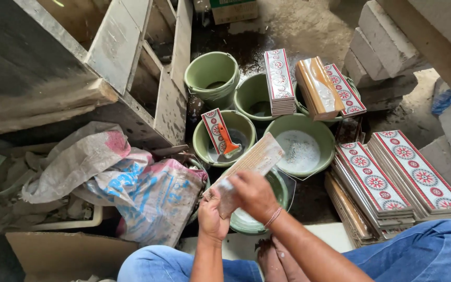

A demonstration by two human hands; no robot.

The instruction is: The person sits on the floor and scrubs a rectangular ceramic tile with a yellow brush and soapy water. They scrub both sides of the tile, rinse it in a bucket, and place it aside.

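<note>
Both hands grip one long tile strip near centre: left hand at its near end, right hand clasped over it. Six green buckets beyond; two patterned tile stacks right; one orange scraper on a bucket.

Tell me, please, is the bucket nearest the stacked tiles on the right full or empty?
Partly filled: the bucket holds a shallow pool of cloudy whitish liquid, well below its rim.

Dirty concrete floor w/ green buckets, patterned tile stacks, woven sacks, grey blocks.
</note>
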